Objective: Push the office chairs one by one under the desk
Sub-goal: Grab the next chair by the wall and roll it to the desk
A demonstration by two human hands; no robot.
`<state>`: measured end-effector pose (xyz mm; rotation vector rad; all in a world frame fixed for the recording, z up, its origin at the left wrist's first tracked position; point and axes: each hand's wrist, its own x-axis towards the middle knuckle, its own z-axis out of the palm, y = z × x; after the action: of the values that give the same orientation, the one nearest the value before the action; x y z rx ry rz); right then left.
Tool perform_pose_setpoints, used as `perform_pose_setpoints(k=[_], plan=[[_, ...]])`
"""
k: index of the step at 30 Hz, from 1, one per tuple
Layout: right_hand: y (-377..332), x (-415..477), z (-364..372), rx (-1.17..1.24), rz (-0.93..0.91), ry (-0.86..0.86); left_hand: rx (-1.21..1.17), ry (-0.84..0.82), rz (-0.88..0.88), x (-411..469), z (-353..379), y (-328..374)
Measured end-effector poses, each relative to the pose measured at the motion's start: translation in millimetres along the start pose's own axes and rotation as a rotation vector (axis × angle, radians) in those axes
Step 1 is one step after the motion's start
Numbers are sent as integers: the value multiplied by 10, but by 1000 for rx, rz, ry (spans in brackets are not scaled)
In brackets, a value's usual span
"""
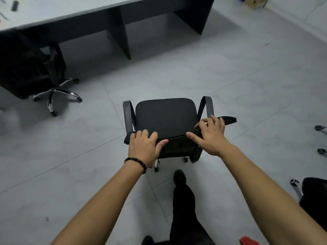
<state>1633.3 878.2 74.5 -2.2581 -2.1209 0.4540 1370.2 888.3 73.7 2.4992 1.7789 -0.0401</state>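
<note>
A black office chair with grey armrests stands on the tiled floor in the middle, its seat facing the desk. My left hand, with a bead bracelet at the wrist, grips the top edge of the backrest on the left. My right hand lies on the same edge to the right, fingers curled over it. The grey desk runs along the top, with dark panel legs and an open bay straight ahead of the chair. A second black chair sits partly under the desk at the left.
My leg and shoe are just behind the chair's base. Another chair's black back and chrome leg show at the right edge, with castors above. A cardboard box stands at the top right. Small items lie on the desk's left end.
</note>
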Motion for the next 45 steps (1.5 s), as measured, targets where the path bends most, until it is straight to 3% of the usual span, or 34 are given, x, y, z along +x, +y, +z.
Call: perform_pose_setpoints(k=[6,13,22,32,40,45], plan=[[65,1556,-341,-41,-134,-46,-4,1,-150,1231,-60,-179],[-325,3059,-644,-56,-233,-85,-9,13,-302,2376,-220,-754],[-1507,5083,-773,-16,-298,-17,43,134,-341,3908,-369,-2391],[-2949,7016,-982,-68,-349,-94,50,91,-388,5350,-571,-4301],[-3608,8463,-1079,-111,-405,-76,79,99,-442,6431,-664,-5248],[-3854,9302,-1191,-99,-558,-85,18,52,-535,6966,-680,-5630]])
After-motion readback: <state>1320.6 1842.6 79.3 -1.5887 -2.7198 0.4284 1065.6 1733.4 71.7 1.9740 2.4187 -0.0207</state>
